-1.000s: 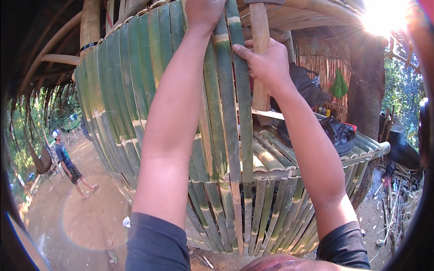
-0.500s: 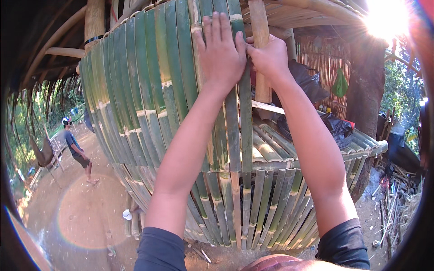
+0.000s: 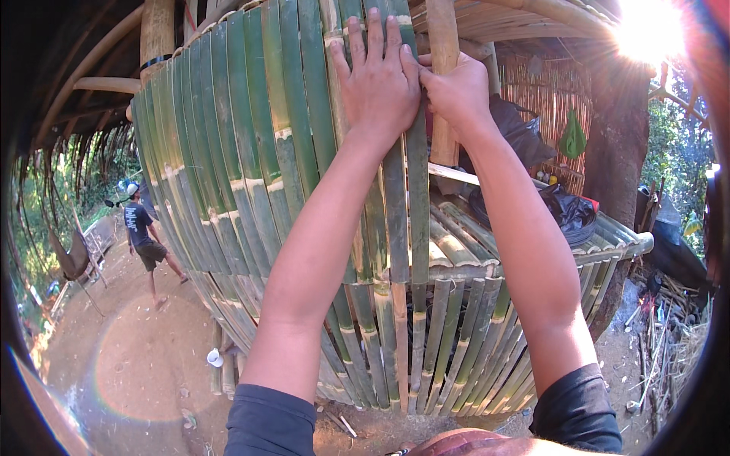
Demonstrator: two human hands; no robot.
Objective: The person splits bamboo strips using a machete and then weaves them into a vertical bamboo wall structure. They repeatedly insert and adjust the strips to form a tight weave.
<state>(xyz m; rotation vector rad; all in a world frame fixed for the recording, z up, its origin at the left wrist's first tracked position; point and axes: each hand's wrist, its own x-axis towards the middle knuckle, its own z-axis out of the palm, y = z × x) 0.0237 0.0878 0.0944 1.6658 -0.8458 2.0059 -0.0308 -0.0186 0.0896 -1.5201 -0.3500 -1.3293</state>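
A wall of upright green split-bamboo slats (image 3: 247, 144) stands in front of me. My left hand (image 3: 380, 95) lies flat against its upper part, fingers spread and pointing up. Beside it, my right hand (image 3: 461, 91) is closed at the edge of the rightmost tall bamboo slat (image 3: 418, 205), thumb towards the left hand. Its fingertips are partly hidden behind the slat and the hand itself. A round wooden post (image 3: 442, 34) rises just behind the right hand.
Right of the slats is a bamboo shelf (image 3: 456, 247) with black plastic bags (image 3: 566, 209) on it. A green bag (image 3: 572, 137) hangs behind. A thick trunk (image 3: 616, 129) stands at the right. On the dirt ground at left, a person (image 3: 144, 232) walks; a white cup (image 3: 215, 358) is lower down.
Both hands keep their places on the bamboo, the left with its fingers slightly higher. The person at left has turned and moved a little to the right.
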